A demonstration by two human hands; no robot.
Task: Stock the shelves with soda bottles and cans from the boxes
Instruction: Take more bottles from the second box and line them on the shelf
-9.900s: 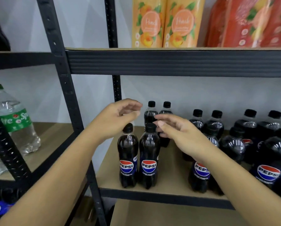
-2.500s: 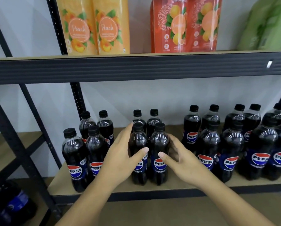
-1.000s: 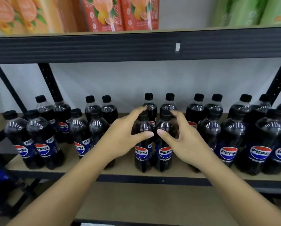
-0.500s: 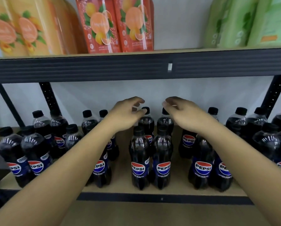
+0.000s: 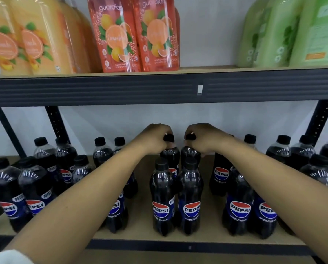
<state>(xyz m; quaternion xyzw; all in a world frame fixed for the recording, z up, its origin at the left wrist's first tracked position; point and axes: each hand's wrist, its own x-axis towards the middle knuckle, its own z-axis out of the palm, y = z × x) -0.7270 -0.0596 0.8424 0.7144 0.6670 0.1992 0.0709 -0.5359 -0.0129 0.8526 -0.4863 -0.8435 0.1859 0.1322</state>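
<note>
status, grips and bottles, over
Left grip on rear left bottle neck. Right grip on rear right bottle neck. Front pair upright, close in front.

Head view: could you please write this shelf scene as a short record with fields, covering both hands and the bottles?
left hand: holds the neck of the back left bottle
right hand: holds the neck of the back right bottle
front pair: upright on the lower shelf, untouched, Pepsi labels forward
other bottles: upright in groups to the left and right
upper shelf: carries orange gel bottles and green bottles
</note>
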